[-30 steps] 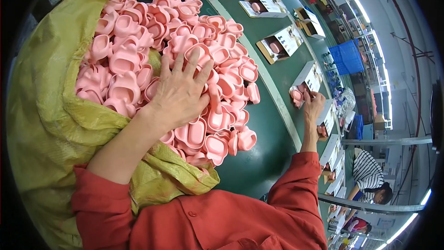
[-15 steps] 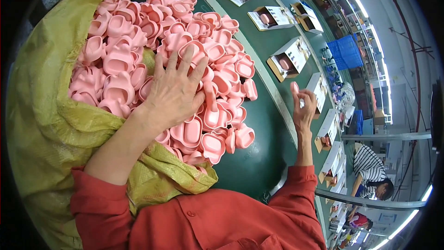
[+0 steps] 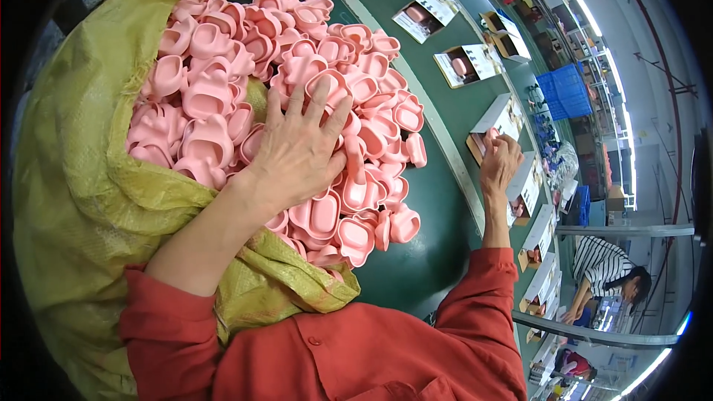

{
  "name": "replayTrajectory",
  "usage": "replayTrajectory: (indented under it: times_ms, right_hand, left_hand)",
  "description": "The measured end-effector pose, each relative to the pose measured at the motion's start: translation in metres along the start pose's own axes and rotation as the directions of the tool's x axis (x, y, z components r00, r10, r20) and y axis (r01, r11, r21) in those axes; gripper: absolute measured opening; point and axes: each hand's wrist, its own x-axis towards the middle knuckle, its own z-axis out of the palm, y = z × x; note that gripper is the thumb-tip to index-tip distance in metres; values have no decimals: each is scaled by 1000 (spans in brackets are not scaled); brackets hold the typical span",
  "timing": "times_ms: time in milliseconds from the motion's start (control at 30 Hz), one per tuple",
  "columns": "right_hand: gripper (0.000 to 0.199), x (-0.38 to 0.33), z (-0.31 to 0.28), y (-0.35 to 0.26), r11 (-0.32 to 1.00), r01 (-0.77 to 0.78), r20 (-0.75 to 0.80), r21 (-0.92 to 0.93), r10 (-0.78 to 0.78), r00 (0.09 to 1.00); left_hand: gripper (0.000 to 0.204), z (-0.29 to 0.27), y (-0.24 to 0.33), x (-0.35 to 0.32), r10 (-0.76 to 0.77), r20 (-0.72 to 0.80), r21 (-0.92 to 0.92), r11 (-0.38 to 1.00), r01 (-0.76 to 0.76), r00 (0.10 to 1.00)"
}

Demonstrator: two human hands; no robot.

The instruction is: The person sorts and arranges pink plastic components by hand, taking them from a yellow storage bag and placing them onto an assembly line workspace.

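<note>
our right hand [image 3: 499,163] has dropped onto the open box [image 3: 499,120], fingers curled, contents unclear; left hand [image 3: 297,150] lies spread flat on the pink shells [image 3: 223,89]: we'd seat gently.

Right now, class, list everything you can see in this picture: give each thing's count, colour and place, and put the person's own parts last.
pink plastic shells: a large heap, too many to count, pink, on the sack and table
woven sack: one, yellow-green, left, under the heap
table: one, dark green, centre
open boxes: a row, white, along the belt at right
crates: blue, far right
co-worker: one, striped top, lower right
left hand: flat on the heap
right hand: at a box
red sleeves: bottom
</note>
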Motion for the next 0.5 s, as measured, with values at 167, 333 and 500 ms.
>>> replayTrajectory:
  times_ms: [167, 333, 500]
  right_hand:
    - [23, -29, -4, 36, 941, -142, 218, -307, 215, 952]
    - [38, -13, -40, -63, 819, -155, 268, 553, 1, 963]
    - [31, -20, -14, -103, 674, -98, 276, 732, -162, 947]
  left_hand:
    - [76, -5, 3, 4, -4, 22, -42, 999, 5, 1000]
    - [76, -10, 3, 5, -18, 80, -15, 1000, 19, 997]
    - [75, -1, 2, 9, 29, 20, -6, 1000, -29, 999]
